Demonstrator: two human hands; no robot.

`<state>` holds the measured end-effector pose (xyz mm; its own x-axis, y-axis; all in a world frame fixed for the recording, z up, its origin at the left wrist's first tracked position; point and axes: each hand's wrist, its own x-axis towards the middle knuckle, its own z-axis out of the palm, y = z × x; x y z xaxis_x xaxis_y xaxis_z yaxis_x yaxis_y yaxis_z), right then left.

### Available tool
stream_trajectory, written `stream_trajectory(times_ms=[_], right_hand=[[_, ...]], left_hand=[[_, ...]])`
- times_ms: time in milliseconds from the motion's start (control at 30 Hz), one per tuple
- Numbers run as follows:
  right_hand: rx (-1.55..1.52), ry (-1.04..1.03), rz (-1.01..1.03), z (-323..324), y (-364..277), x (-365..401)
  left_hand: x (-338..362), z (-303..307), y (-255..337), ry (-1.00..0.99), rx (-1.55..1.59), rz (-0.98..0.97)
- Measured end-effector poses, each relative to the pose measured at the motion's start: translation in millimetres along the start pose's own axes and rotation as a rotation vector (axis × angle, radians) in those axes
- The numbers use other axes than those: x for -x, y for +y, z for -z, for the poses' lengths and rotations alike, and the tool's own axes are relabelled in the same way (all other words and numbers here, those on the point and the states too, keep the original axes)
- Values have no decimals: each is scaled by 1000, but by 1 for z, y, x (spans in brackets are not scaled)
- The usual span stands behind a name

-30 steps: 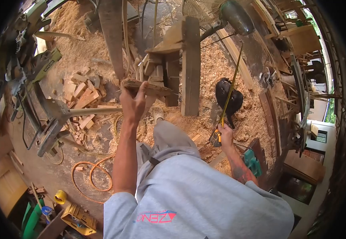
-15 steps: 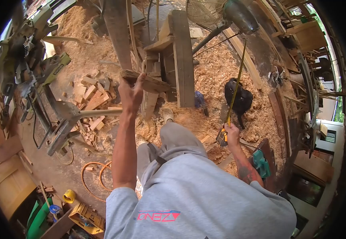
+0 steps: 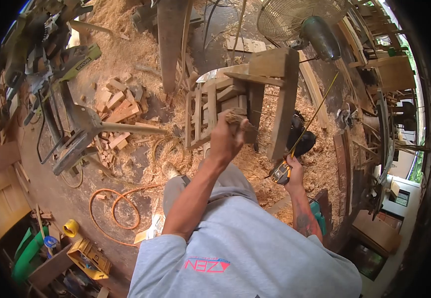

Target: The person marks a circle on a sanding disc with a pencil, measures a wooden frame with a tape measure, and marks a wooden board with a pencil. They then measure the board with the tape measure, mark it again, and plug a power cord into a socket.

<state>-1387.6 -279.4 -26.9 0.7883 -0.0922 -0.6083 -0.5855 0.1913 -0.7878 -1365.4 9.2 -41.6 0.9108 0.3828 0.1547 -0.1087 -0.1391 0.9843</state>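
Note:
My left hand (image 3: 225,139) is closed around the rough end of a wooden piece (image 3: 238,116) at the middle of the view, in front of a slatted wooden frame (image 3: 285,99). The frame has thick posts and stands tilted before my legs. On the right, a black and yellow tape measure (image 3: 280,173) sits in my right hand (image 3: 295,171), fingers wrapped round its case. Its yellow blade (image 3: 320,108) is drawn out, reaching up past the frame's right post. Partly behind that post lies a black shape (image 3: 302,141) on the shavings.
Wood offcuts (image 3: 121,107) lie heaped on shavings at left, beside a stand (image 3: 79,121) carrying a saw. An orange hose (image 3: 126,198) coils on the floor. A fan (image 3: 320,37) stands beyond the frame. Yellow and green items (image 3: 89,258) lie lower left; planks (image 3: 342,159) lie right.
My left hand has moved right and down. The wooden frame has swung toward me and right, showing its slats. My right hand has shifted slightly right, the tape measure still in it.

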Motion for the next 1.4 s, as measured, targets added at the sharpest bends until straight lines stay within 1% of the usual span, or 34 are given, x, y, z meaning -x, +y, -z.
stream_trajectory(times_ms=[33,133,167,233,333,467,533,633,667,733,767,800,867,967,1100,1200,1267,1400], right_hand=[[9,5,-3,5,-1,-1],[77,-5,-24,18,-3,-1],[83,0,-27,16,-6,2],[83,80,-22,5,-9,11],[84,107,-50,21,-4,7],[127,76,-43,30,-5,2],[185,134,-18,33,-4,-1],[154,128,-42,40,-4,-2],[153,127,-45,38,-6,-1],[133,195,-80,34,-11,3],[120,220,-63,32,-12,3],[128,219,-68,33,-12,3],[137,246,-82,39,-11,2],[146,249,-93,44,-9,2],[151,242,-85,41,-7,1],[155,246,-54,35,-11,0],[230,207,-53,32,-16,2],[236,186,-38,29,-19,-2]], left_hand=[[6,-10,-1,42,49,-25],[12,-19,-3,33,56,-15],[16,-23,-12,34,61,-8],[25,-30,-37,30,209,36],[27,-31,-21,47,206,58],[34,-36,-25,87,232,46],[39,-38,-30,103,307,119],[46,-38,-33,104,322,93],[50,-40,-36,104,319,95],[59,-42,-43,68,253,20],[61,-38,-40,50,187,7],[62,-35,-37,57,188,14],[66,-30,-33,-23,118,53],[70,-34,-40,33,176,40],[67,-30,-39,62,124,26],[67,-30,-39,86,175,54],[68,-31,-41,70,255,130],[63,-26,-41,96,200,100]])
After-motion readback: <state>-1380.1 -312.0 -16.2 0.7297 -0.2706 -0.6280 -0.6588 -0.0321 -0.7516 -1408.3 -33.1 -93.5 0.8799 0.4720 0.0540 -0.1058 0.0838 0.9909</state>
